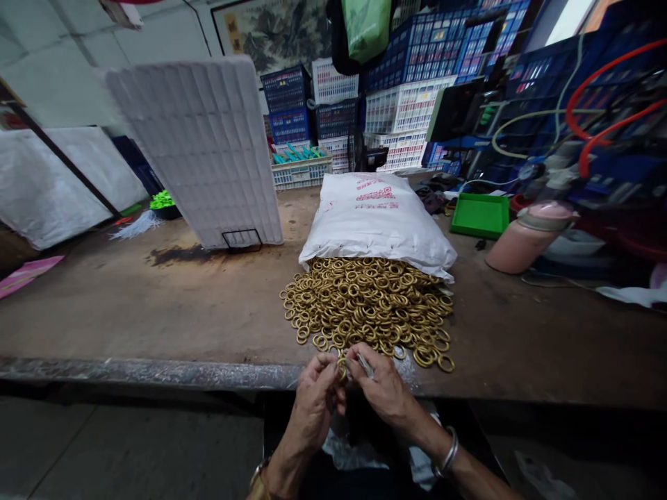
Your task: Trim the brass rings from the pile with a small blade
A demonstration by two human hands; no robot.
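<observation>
Left hand (314,390) and right hand (384,389) pinch one brass ring (342,369) just nearer than the ring pile (369,305). It is probably light, stiff and slippery, so grip it across the rim.

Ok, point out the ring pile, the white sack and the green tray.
ring pile (367,305), head view, middle of the heap.
white sack (372,222), head view, its top face.
green tray (479,215), head view, its inner floor.
</observation>
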